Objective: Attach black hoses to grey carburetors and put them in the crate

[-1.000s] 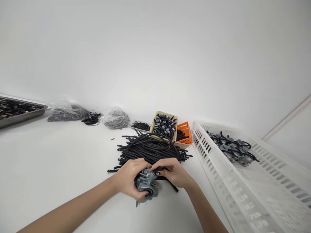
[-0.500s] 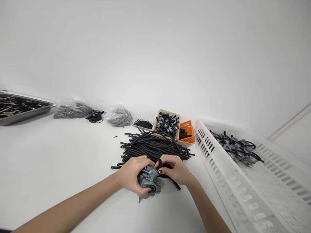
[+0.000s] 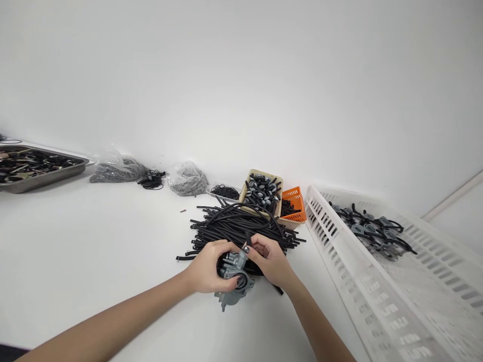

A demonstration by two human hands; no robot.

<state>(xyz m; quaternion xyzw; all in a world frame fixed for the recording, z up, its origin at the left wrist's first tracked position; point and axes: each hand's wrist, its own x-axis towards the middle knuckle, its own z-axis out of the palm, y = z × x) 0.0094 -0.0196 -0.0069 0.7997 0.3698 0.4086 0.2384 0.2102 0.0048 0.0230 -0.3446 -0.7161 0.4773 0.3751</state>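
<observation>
Down at the near middle of the counter (image 3: 113, 251), just in front of a big pile of black hoses (image 3: 234, 223), both hands are on one grey metal carburetor (image 3: 234, 281). The left hand (image 3: 207, 266) wraps it from the left side, fingers curled around the body, a proper grasp. The right hand (image 3: 271, 259) comes in from the right with its fingertips pinched on the upper end of the part. So the carburetor sits right between the two hands, touching both, held just above the counter or resting on it, can't really tell which.

The counter is plain white and runs back to a bare white wall. Behind the hose pile there's a tan box (image 3: 249, 178) full of small black and silver parts, with an orange basket (image 3: 296, 198) just beside it. Off to the right a long white slotted crate (image 3: 339, 251) holds a few more carburetors with hoses on them. Far left there's a metal tray (image 3: 75, 168) of dark bits, then two clear plastic bags (image 3: 113, 168) of small grey pieces along the wall.

The carburetor's long axis is tilted: the upper end points away toward the hose pile, under the right fingertips, and the lower end points down-left toward the near edge. Its round dark opening faces down and to the right.
</observation>
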